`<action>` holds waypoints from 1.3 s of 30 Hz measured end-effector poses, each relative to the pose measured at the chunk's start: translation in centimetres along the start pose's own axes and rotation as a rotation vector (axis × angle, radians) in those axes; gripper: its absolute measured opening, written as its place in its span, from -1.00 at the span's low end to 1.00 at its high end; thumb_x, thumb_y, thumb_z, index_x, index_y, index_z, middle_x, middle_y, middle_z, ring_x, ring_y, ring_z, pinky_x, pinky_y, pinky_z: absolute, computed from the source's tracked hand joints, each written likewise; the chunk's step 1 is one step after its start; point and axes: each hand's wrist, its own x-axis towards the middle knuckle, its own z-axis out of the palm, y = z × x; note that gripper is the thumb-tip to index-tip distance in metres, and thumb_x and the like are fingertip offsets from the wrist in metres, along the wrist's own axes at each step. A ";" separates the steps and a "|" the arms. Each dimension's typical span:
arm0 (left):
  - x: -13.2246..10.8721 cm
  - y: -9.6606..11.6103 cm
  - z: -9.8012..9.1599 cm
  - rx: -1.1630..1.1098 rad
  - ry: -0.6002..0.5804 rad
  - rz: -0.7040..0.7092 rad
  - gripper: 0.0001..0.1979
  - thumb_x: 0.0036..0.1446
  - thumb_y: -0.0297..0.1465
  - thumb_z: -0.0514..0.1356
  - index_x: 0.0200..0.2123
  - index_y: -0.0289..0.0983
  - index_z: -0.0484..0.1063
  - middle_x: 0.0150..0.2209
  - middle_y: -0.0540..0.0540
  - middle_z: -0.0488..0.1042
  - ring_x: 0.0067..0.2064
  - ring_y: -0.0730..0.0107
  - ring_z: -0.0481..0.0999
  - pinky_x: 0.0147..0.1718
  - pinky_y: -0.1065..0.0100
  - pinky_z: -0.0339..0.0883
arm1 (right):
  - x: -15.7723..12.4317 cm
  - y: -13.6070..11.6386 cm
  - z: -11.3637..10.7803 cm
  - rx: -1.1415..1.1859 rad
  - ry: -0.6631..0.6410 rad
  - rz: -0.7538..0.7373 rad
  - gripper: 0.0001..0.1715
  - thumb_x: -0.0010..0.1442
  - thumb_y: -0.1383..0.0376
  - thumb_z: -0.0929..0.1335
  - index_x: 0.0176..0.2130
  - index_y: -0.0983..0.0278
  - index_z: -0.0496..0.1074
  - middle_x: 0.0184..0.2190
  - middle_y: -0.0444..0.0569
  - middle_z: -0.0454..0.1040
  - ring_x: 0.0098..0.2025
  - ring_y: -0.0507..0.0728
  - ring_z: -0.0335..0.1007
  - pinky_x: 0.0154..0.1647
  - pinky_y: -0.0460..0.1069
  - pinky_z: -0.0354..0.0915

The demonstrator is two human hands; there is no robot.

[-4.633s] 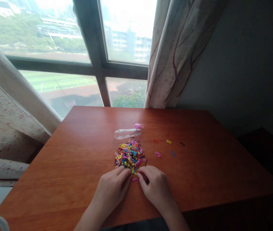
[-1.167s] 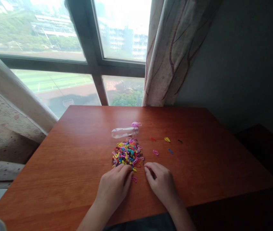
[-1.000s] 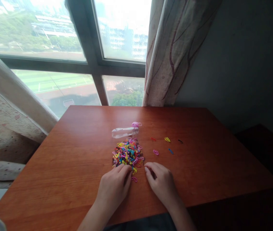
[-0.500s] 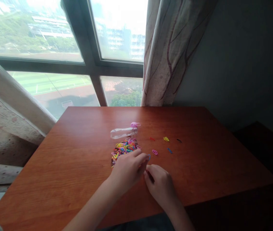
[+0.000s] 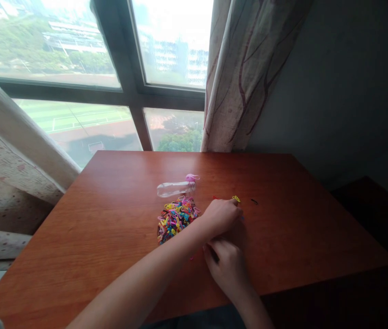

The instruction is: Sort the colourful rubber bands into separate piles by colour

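Note:
My left hand (image 5: pixel 222 215) stretches across to the right above my right hand, fingers closed and pointing down at the table. A bit of blue plastic clip (image 5: pixel 242 218) shows at its fingertips. Just beyond them lies a yellow clip group (image 5: pixel 236 199); a red clip (image 5: pixel 215 198) peeks out behind the knuckles. My right hand (image 5: pixel 226 260) rests near the table's front, thumb and fingers pinched together; whatever is between them is hidden. Left of my hands is a heap of small coloured plastic clips (image 5: pixel 176 217), partly behind my left forearm.
A clear plastic bottle (image 5: pixel 175 189) lies on its side behind the heap, its pink cap (image 5: pixel 191 177) beside the neck. A black clip (image 5: pixel 254 201) lies to the right. A small pink piece (image 5: pixel 191 259) sits by my left forearm. The wooden table (image 5: pixel 300 228) ends before the window.
My left hand has moved right and away from me, from beside my right hand to the sorted clips, now covering the pink one. My right hand has barely moved.

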 end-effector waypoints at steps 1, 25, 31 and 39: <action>-0.2 -0.1 0.0 -0.003 0.000 0.000 -0.82 0.23 -0.41 0.15 -0.29 -0.22 0.58 -0.30 -0.10 0.52 -0.40 0.30 0.55 -0.52 0.39 0.27 | 0.0 0.0 0.0 0.002 -0.004 0.004 -0.75 0.27 0.39 0.24 -0.29 0.23 0.50 -0.42 -0.03 0.54 -0.38 0.15 0.47 -0.36 -0.05 0.17; -18.6 -0.8 -1.1 -0.340 0.446 -0.390 -0.84 0.27 -0.44 0.11 -0.24 -0.18 0.50 -0.29 -0.03 0.52 -0.30 0.43 0.53 -0.30 0.47 0.36 | 0.3 -0.9 -0.7 0.043 -0.107 0.034 -0.82 0.28 0.39 0.28 -0.21 0.18 0.45 -0.35 -0.12 0.50 -0.29 0.11 0.41 -0.23 -0.04 0.16; -20.7 -0.1 0.8 -0.180 0.336 -0.393 -0.80 0.30 -0.43 0.05 -0.21 -0.17 0.49 -0.28 -0.05 0.53 -0.33 0.39 0.55 -0.36 0.45 0.37 | 0.3 -1.4 -1.1 0.033 -0.180 0.003 -0.88 0.27 0.35 0.32 -0.21 0.17 0.46 -0.37 -0.13 0.47 -0.31 0.11 0.36 -0.26 -0.04 0.12; -20.2 -0.4 0.6 -0.235 0.363 -0.431 -0.83 0.30 -0.43 0.06 -0.20 -0.17 0.46 -0.25 -0.03 0.53 -0.29 0.39 0.56 -0.32 0.45 0.39 | 0.2 -2.1 -1.3 0.018 -0.278 -0.020 -0.89 0.20 0.36 0.40 -0.23 0.16 0.46 -0.38 -0.16 0.45 -0.33 0.09 0.33 -0.30 -0.03 0.07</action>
